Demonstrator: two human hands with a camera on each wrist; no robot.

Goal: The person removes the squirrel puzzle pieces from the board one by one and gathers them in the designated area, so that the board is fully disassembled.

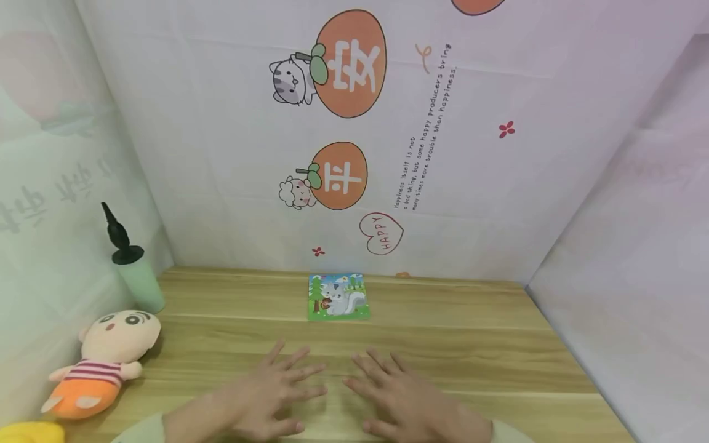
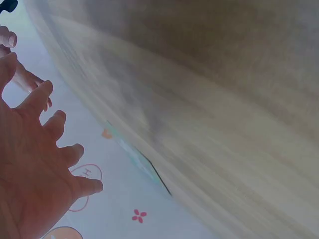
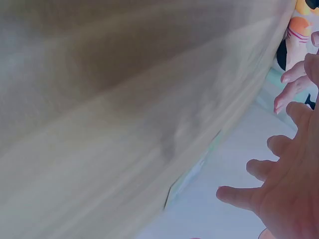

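Table (image 1: 498, 344) wood-grained, flat sq card (image 1: 339, 297); L hand (image 1: 270, 392), R hand (image 1: 403, 395) splayed

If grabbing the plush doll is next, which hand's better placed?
Left, I'd say. The left hand is empty and on the same side as the plush doll. The right hand, also empty, is farther away, with the left in between.

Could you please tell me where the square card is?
In the head view, the square card lies centrally near the back of the table, beyond the left hand and right hand.
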